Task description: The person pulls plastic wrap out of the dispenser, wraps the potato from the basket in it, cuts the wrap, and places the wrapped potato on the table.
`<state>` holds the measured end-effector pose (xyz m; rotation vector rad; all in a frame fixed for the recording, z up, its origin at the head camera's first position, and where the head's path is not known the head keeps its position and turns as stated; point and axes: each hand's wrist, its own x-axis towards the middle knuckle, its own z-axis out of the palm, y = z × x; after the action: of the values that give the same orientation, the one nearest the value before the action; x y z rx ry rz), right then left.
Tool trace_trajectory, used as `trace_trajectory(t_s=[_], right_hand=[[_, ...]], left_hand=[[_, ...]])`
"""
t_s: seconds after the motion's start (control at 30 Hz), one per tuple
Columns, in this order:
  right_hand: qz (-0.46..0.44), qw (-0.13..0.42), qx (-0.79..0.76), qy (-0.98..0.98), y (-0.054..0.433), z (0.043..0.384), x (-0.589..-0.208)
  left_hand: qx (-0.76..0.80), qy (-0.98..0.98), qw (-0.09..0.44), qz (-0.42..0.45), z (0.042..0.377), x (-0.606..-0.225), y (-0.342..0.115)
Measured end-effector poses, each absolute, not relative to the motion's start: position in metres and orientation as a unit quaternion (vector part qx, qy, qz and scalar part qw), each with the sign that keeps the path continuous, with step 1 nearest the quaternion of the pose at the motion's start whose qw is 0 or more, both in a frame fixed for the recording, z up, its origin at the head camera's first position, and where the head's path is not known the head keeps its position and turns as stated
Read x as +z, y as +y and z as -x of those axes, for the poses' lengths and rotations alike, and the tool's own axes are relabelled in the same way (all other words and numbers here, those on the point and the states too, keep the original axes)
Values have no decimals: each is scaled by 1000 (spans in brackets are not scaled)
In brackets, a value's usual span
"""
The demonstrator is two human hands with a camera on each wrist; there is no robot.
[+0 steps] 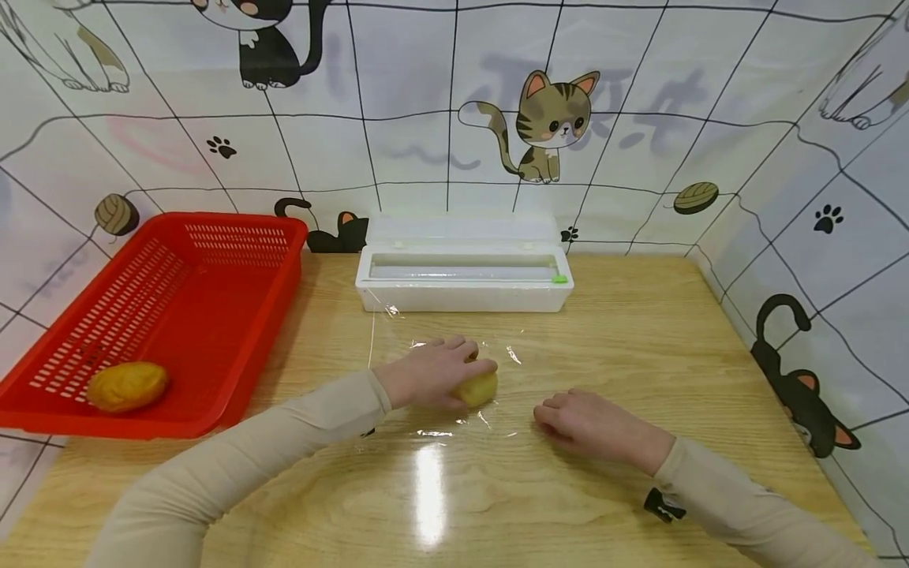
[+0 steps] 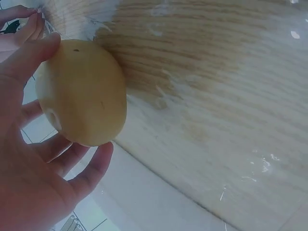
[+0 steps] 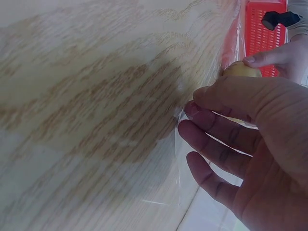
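Observation:
In the head view my left hand point(image 1: 435, 372) grips a yellow potato point(image 1: 480, 390) over a sheet of clear cling film point(image 1: 514, 356) on the wooden table. The left wrist view shows the thumb over one end of the potato point(image 2: 85, 94) and the fingertips along its other side. To the right, my right hand point(image 1: 595, 427) is low over the table. Its thumb and index finger pinch the edge of the film point(image 3: 177, 149) in the right wrist view, the other fingers loosely bent. The sheet runs back to a white film dispenser point(image 1: 465, 297).
A red plastic basket point(image 1: 273, 347) stands at the left, with another yellow potato point(image 1: 128, 386) in its near end. The dispenser's lid point(image 1: 461, 229) is up, and a green slider point(image 1: 559, 279) sits at its right end. Cat-patterned walls point(image 1: 412, 150) border the table point(image 1: 639, 339).

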<state>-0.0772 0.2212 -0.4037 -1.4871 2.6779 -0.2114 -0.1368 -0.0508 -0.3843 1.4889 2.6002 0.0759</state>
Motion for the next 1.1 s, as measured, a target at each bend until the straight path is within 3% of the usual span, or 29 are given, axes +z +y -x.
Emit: trace_trajectory(t_s=[0.67,1.1], right_hand=[[474,44,-79,876,221,78,-405],[477,28,-102,873,229,75,-407]], left_hand=[[40,863,126,-488,140,-383,-54],[51,901,86,-422,123,-375,-98]])
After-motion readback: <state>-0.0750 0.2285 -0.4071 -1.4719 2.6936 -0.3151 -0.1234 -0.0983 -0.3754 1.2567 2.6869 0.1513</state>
